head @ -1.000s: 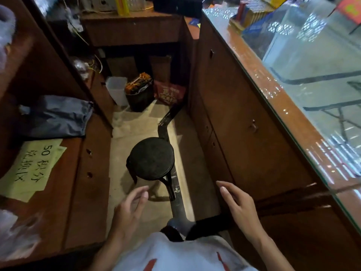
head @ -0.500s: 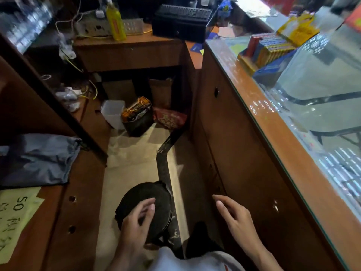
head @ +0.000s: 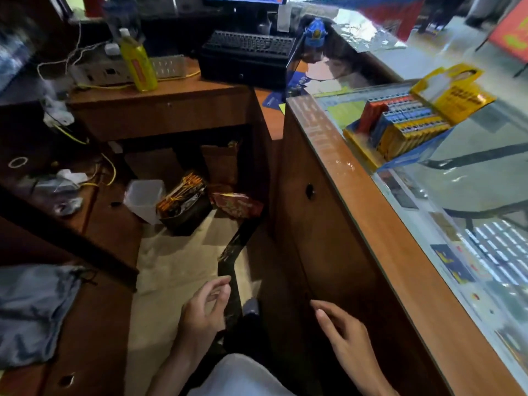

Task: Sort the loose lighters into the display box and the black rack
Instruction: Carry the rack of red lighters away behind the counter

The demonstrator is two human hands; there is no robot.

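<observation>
Lighters (head: 400, 124) are all up in the display box (head: 414, 160) at the upper right of the frame, standing in tight rows of red, blue and orange. It's a bit blurry up there, so I can't make out much beyond the colours.

Both hands are way down at the bottom of the frame, well apart from that box. The left hand (head: 200, 312) is at bottom centre with its fingers loosely curled, holding nothing. The right hand (head: 343, 335) is just right of it, palm down with relaxed fingers, also empty, hovering near the wooden side of the counter (head: 328, 238).

Between the hands a black strip (head: 228, 252) runs up across the pale floor. Further up the floor there's a clear plastic tub (head: 144, 198), a dark box of orange packs (head: 185, 207) just beside it, and a red packet (head: 237, 204) right of those.

A grey-blue cloth (head: 34, 310) is lying on the shelf at lower left. The display box sits on the glass countertop (head: 485, 181) on the right. At the top centre there's a black keyboard (head: 251, 42), with a yellow bottle (head: 137, 64) on the desk to its left.
</observation>
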